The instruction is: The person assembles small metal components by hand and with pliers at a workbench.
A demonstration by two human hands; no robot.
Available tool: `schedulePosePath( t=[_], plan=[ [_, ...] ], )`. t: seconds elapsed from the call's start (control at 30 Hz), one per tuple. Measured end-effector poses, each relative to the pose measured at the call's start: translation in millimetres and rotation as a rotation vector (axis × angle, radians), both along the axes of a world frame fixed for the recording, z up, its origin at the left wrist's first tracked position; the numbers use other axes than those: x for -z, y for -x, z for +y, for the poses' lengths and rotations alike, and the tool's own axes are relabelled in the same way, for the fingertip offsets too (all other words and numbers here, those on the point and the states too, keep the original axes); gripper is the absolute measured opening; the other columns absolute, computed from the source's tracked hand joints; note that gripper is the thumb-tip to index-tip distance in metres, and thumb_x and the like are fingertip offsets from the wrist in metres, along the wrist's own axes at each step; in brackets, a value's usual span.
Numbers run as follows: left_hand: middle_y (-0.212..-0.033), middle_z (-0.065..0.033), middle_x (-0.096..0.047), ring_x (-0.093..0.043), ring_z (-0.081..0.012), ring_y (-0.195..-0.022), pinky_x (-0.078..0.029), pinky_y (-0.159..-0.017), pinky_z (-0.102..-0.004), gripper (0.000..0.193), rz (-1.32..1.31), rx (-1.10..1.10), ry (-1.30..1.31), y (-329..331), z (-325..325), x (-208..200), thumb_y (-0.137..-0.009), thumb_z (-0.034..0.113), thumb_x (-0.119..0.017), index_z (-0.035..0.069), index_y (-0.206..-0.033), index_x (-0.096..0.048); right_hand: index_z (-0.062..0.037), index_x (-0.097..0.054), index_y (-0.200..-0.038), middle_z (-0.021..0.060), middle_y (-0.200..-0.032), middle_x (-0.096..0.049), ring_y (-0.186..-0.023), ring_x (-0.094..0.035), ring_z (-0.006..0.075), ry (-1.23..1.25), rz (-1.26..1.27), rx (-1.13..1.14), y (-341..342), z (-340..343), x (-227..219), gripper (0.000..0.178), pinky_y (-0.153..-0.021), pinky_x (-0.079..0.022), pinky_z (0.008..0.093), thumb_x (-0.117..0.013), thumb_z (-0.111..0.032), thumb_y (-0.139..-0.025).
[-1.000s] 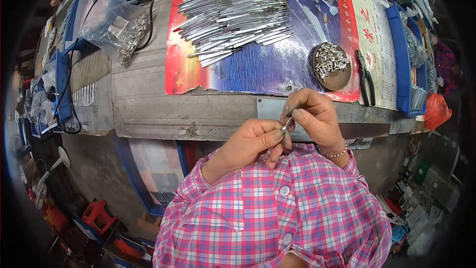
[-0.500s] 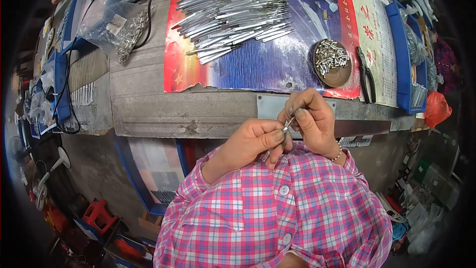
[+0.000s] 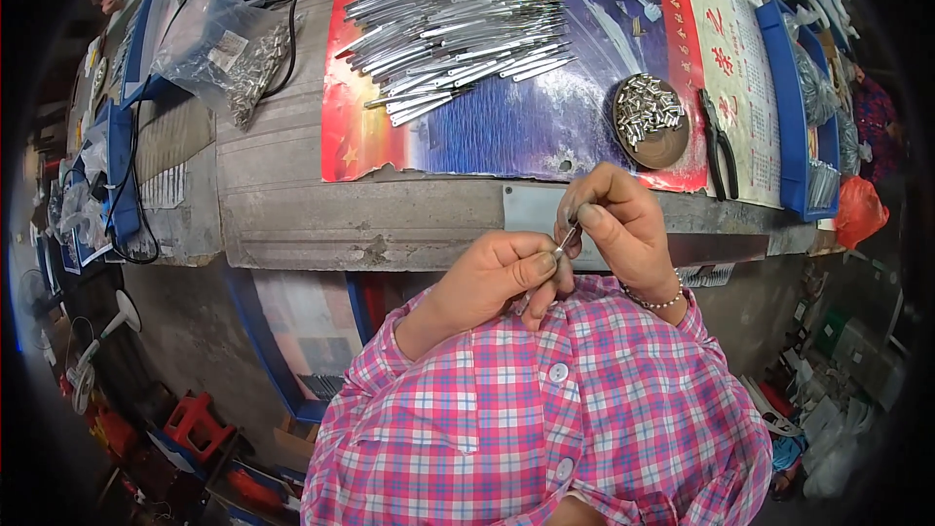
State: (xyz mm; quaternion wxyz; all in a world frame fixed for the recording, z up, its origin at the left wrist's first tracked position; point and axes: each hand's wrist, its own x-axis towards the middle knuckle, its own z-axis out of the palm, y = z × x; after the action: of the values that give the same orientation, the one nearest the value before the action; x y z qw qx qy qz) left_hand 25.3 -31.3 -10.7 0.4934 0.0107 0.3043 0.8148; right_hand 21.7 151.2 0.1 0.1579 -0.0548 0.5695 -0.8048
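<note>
- Over the plaid shirt (image 3: 487,370), at the front edge of the bench (image 3: 292,219), a thin metal piece (image 3: 568,238) sits between the hands: the left hand (image 3: 497,275) pinches its lower end, the right hand (image 3: 623,219) its upper end.
- Fingertips hide both ends, so I cannot tell how well it is seated; a loose pinch could let it slip.
- Dropped at the edge, it could fall into the shirt's folds or to the floor.
- Uneven pulling or twisting could bend it, as it looks slender.
- Beyond the right hand, the round bowl (image 3: 666,152) of small metal tubes (image 3: 647,109) could tip if a forearm swept it.
- Loosely overlapping metal strips (image 3: 458,34) could slide if one were tugged carelessly.
</note>
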Motion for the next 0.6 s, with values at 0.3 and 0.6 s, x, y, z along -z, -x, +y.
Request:
schedulePosePath(
  t=[0.3, 0.6],
  plan=[
    [-0.058, -0.0054, -0.052, -0.048, -0.0113, -0.047, -0.040, -0.046, -0.0228, 0.031, 0.030, 0.040, 0.046, 1.3, 4.5, 0.5, -0.092, 0.025, -0.046, -0.004, -0.084, -0.053, 0.0001, -0.044, -0.088, 0.0033, -0.077, -0.048, -0.065, -0.047, 0.0077, -0.272, 0.144, -0.030, -2.1, 6.1, 1.8, 0.015, -0.058, -0.042, 0.0220, -0.045, -0.014, -0.091],
    [-0.059, -0.0083, -0.052, -0.051, -0.0143, -0.049, -0.045, -0.049, -0.0249, 0.030, 0.089, -0.060, 0.085, 12.3, 10.1, -5.0, -0.092, 0.023, -0.046, -0.005, -0.087, -0.052, 0.0031, -0.046, -0.107, 0.0074, -0.087, -0.055, -0.078, -0.054, 0.0120, -0.484, 0.168, 0.539, 7.9, 80.0, -9.7, 0.027, -0.072, -0.043, 0.0243, -0.050, -0.016, -0.089]
  ],
)
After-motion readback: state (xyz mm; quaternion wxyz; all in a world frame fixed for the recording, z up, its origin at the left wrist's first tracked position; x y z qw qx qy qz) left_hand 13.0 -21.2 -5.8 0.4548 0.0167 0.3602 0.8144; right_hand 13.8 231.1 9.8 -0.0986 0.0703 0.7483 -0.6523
